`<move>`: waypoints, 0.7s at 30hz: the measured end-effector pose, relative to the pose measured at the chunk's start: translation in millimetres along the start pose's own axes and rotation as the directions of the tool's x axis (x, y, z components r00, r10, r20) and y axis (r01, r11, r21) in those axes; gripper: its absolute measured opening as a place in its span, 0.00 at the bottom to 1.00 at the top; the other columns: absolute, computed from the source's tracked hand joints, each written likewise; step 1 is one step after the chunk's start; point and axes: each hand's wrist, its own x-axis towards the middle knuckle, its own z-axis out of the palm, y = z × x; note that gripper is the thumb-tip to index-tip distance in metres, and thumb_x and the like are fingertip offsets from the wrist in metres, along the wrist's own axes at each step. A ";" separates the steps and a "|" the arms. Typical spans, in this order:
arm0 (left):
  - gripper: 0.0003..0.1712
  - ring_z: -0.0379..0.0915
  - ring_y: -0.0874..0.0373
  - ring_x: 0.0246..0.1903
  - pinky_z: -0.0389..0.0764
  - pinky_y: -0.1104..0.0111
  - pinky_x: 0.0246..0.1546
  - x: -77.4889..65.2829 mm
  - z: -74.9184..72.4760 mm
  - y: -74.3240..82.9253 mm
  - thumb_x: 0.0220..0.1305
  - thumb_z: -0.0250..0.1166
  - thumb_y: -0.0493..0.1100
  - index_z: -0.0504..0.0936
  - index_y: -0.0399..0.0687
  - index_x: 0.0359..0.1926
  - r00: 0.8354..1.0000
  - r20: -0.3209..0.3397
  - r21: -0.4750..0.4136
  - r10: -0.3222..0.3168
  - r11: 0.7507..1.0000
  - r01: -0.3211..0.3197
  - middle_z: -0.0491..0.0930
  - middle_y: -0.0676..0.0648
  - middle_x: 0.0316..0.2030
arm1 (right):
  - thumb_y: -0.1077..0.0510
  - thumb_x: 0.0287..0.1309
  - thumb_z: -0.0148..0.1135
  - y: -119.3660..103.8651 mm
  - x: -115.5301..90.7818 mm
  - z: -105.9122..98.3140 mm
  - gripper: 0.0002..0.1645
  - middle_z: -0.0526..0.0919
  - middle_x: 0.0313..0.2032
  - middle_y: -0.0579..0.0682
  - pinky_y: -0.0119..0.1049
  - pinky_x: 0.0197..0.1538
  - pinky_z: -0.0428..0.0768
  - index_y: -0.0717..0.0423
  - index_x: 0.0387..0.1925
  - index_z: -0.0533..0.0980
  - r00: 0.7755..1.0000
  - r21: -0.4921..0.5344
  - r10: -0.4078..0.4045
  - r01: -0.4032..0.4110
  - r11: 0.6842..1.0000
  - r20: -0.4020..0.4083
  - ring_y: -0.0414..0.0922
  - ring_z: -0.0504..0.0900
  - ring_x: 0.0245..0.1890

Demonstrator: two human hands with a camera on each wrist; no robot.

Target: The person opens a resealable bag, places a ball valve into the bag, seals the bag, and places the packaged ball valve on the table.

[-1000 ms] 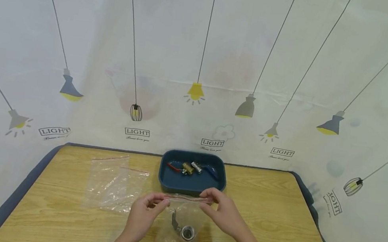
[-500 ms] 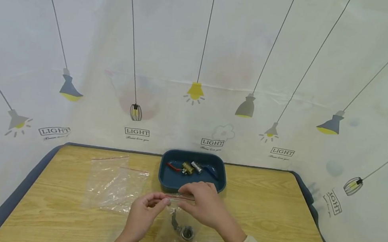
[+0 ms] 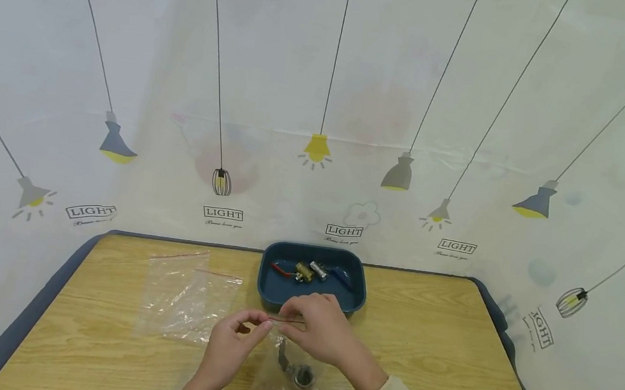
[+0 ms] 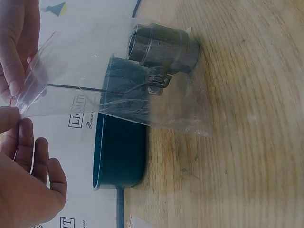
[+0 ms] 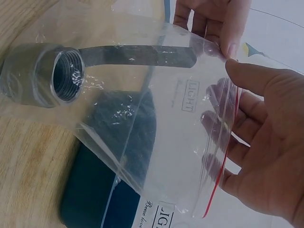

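A clear zip bag [image 3: 271, 380] stands on the wooden table, and a grey metal valve [image 3: 300, 376] with a lever lies in its bottom. My left hand [image 3: 265, 324] pinches the red-lined zip strip at its left end. My right hand [image 3: 288, 318] pinches the same strip just beside it. The left wrist view shows the valve [image 4: 164, 47] inside the bag [image 4: 118, 90], with my left thumb [image 4: 8, 118] on the strip. From the right wrist the valve's threaded mouth [image 5: 64, 78] faces the camera, and my right hand [image 5: 266, 142] holds the bag [image 5: 156, 118].
Behind the hands, a dark blue tray [image 3: 272, 290] holds a brass valve with a red lever [image 3: 297, 271] and a silver valve with a blue lever [image 3: 327, 273]. Two spare clear zip bags [image 3: 185, 296] lie flat at the left. A printed curtain surrounds the table [image 3: 443, 364].
My right hand has slid left along the bag's zip strip, from its right end to close beside the left hand. The left hand has stayed in place.
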 end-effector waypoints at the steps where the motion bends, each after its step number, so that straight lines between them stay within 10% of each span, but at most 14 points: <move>1: 0.04 0.74 0.66 0.34 0.71 0.69 0.38 -0.2 0.2 0.1 0.53 0.67 0.48 0.81 0.57 0.29 1.000 -0.003 0.004 0.018 1.000 -0.018 0.82 0.58 0.31 | 0.42 0.52 0.62 -0.3 0.2 0.1 0.10 0.80 0.33 0.29 0.48 0.52 0.67 0.36 0.36 0.78 1.000 -0.001 -0.001 0.001 1.000 0.000 0.33 0.74 0.35; 21: 0.03 0.74 0.67 0.35 0.71 0.65 0.40 0.7 -1.6 -3.9 0.55 0.66 0.51 0.81 0.62 0.29 0.997 -0.011 0.091 0.079 0.993 -0.078 0.81 0.63 0.28 | 0.43 0.54 0.61 -3.8 6.7 3.7 0.04 0.78 0.28 0.27 0.44 0.49 0.69 0.34 0.31 0.77 1.000 0.015 -0.020 0.020 1.000 -0.004 0.29 0.74 0.32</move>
